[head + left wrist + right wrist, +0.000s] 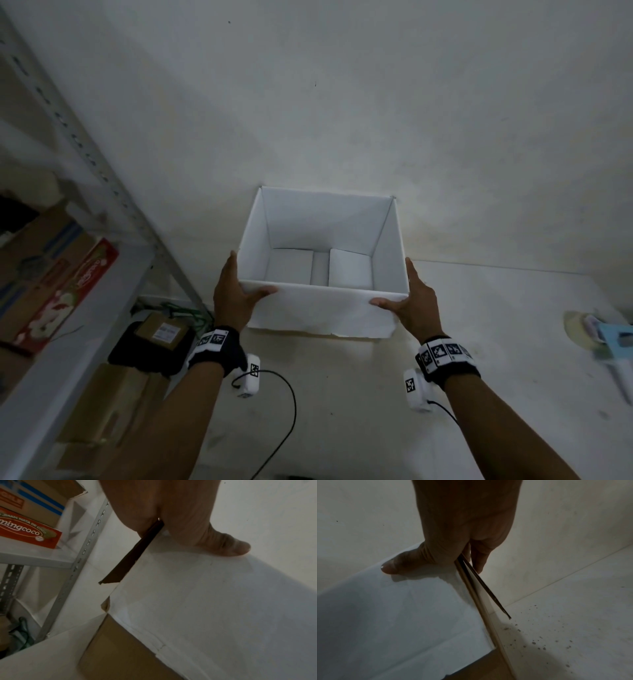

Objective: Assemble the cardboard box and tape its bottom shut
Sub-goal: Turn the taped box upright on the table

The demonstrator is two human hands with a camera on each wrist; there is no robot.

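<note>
Here, seen from above, a white cardboard box point(323, 263) stands open side up on a pale floor point(342, 394), its far wall close against the room's wall point(342, 102); the left hand point(236, 298) clasps the near left corner and the right hand point(411, 301) the near right corner, each with its thumb flat across the near wall and its fingers along the side wall, the two hands well apart with the box between them; the wrist views show each hand also pinning a folded-down top flap against the side it grips; inside, two bottom flaps point(349, 270) lie folded in with a gap between them, and no tape shows on them from here, so the bottom looks, in my judgement, not yet sealed; the risk from this point is that lifting or turning the box lets those loose flaps swing open, since nothing but their own stiffness holds them; a squeeze at the corners could also skew the thin walls out of square, leaving the flaps meeting crookedly; a blurred object that may be a tape dispenser point(606, 339) lies well apart to the right, so reaching for it means letting go with one hand, and the box could then tip or slide; a metal shelf point(85, 308) of cartons stands close on the left, an obstacle if the box is swung that way.
</note>
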